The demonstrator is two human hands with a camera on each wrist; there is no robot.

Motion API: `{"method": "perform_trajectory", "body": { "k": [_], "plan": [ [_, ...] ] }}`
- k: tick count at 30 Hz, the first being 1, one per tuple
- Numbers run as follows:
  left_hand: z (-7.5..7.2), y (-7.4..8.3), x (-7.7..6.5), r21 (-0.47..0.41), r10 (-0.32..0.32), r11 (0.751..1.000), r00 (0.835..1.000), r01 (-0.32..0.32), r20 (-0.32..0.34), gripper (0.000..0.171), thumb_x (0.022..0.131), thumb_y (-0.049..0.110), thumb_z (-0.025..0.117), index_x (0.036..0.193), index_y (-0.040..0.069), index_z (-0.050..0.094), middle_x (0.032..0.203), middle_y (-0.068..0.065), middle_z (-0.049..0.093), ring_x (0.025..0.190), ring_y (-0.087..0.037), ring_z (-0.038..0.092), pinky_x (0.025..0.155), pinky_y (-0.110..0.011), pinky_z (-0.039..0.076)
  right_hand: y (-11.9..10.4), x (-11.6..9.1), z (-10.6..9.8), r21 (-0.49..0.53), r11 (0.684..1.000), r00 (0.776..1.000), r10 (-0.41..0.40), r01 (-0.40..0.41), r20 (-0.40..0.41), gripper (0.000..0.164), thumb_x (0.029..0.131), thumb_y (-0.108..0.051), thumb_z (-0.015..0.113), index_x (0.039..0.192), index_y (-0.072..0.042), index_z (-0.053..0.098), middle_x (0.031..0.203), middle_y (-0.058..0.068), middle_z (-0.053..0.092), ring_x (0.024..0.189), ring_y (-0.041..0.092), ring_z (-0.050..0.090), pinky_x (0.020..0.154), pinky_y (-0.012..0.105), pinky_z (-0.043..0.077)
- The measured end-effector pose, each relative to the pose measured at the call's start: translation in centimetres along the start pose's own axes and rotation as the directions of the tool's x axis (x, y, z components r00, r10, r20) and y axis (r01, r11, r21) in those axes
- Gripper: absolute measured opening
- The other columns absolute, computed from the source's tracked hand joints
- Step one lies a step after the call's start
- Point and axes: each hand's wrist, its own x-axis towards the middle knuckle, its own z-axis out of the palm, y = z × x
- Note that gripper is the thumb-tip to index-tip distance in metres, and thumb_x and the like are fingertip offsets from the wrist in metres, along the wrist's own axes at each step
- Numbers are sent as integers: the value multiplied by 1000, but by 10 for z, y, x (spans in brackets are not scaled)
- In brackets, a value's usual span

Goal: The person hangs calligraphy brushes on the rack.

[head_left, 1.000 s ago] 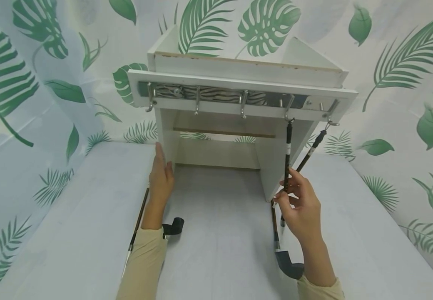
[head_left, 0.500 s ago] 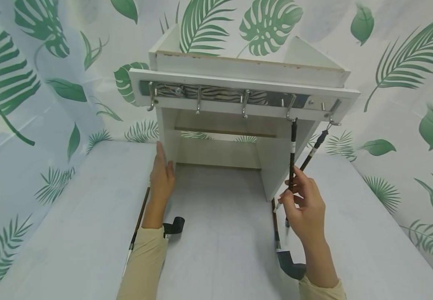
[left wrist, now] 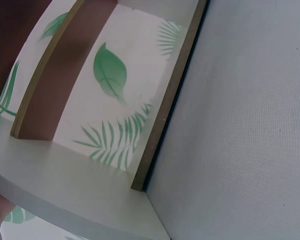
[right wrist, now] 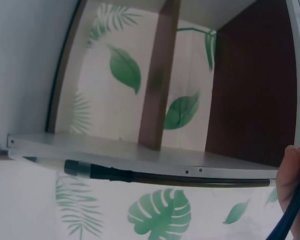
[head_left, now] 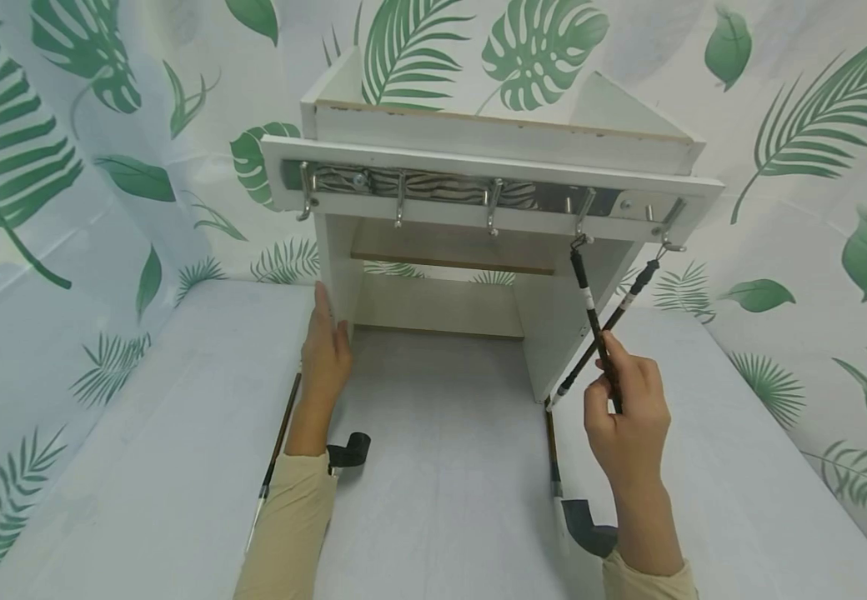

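Observation:
In the head view my right hand (head_left: 632, 425) pinches the dark handle of a calligraphy brush (head_left: 592, 304), which slants down to the right. Its top loop is at the fourth metal hook (head_left: 585, 212); whether it is caught there I cannot tell. The brush's lower end is hidden by the hand. A second calligraphy brush (head_left: 632, 293) hangs by its loop from the rightmost hook (head_left: 674, 221), slanting left behind the first; its pale tip shows in the right wrist view. My left hand (head_left: 324, 358) rests with straight fingers against the white rack's left side panel (head_left: 336, 258).
The hook rail (head_left: 441, 187) runs across the rack's front, with several hooks. One brush (head_left: 281, 433) lies on the white tabletop (head_left: 433, 492) at left, another (head_left: 553, 450) at right. Dark wrist cameras (head_left: 589, 527) sit at both wrists. Leaf-patterned cloth (head_left: 141, 179) surrounds the table.
My right hand has moved right and slightly down, swinging the held brush's lower part from upright to slanting right. The second brush's lower end has shifted left. My left hand stays put.

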Motion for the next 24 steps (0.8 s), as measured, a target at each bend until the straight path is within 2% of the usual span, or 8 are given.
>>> {"method": "perform_trajectory", "body": {
  "k": [2,8,11,16,24],
  "plan": [
    [0,0,0,-2,6,1000,1000,-6,-5,57,96,6,39,146,1,11,147,-21,25,132,-36,31,105,-49,31,0,0,0,-7,1000,1000,2,-2,-14,41,75,12,45,112,7,60,82,24,54,70,21,49,70,0,33],
    [1,-1,1,-2,35,999,999,-35,-30,57,95,5,41,145,-1,14,145,-23,28,130,-38,33,103,-50,33,-3,0,1,-2,1000,999,29,-29,-40,41,76,10,42,113,6,61,81,25,53,71,25,50,71,2,33],
    [1,-3,1,-5,34,999,999,-34,-31,57,95,5,41,145,-1,14,144,-24,29,130,-38,34,103,-51,33,-2,0,2,4,999,995,37,-37,-97,40,76,7,42,110,5,63,79,25,53,70,29,52,70,2,33],
    [2,-3,1,-5,51,999,998,-52,-42,56,94,4,42,144,-2,15,143,-25,31,129,-39,35,102,-51,34,0,0,3,-11,999,983,42,-45,-176,34,78,3,46,105,5,65,76,25,54,66,24,50,68,1,33],
    [1,-2,0,11,62,998,997,-62,-44,56,95,5,42,144,-2,15,144,-24,30,130,-38,34,102,-51,33,2,0,2,-35,998,983,39,-46,-177,33,78,3,47,105,6,65,75,25,53,64,19,46,64,2,31]
  ]
}}
